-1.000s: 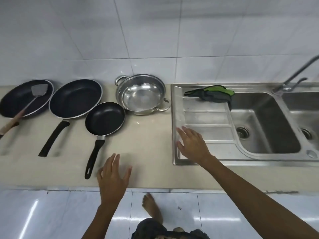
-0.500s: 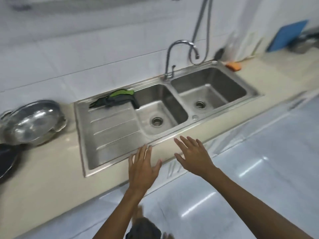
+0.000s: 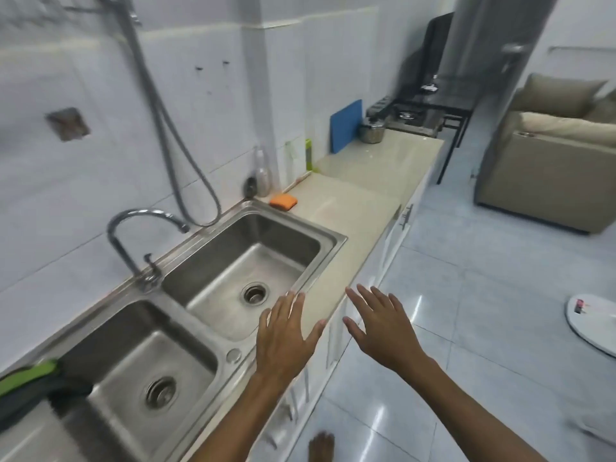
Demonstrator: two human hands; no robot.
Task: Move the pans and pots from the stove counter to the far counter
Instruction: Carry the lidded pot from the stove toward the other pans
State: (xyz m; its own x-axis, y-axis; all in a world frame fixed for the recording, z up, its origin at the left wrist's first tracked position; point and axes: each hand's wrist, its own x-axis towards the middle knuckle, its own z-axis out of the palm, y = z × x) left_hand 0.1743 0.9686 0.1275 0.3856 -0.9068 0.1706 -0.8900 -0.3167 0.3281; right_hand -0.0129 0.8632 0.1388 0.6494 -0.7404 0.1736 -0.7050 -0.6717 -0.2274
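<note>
My left hand (image 3: 285,338) hovers open over the front rim of the steel double sink (image 3: 333,240), fingers spread, holding nothing. My right hand (image 3: 380,325) is open too, out past the counter edge above the floor. At the far end of the beige counter (image 3: 353,208) stands a lidded steel pot (image 3: 371,130) beside a blue cutting board (image 3: 345,125). Behind it is a black gas stove (image 3: 420,120). The frying pans are out of view.
A curved tap (image 3: 133,235) and a hanging hose (image 3: 173,151) rise behind the sink. An orange sponge (image 3: 283,201) and bottles (image 3: 263,175) sit near the wall. A green and black cloth (image 3: 26,385) lies at the left. A beige sofa (image 3: 553,155) and a white round base (image 3: 593,321) stand on the tiled floor.
My view has swung right, from the pans and the steel pot on the left counter past the sink towards the stove end. Both open hands moved right along the counter edge.
</note>
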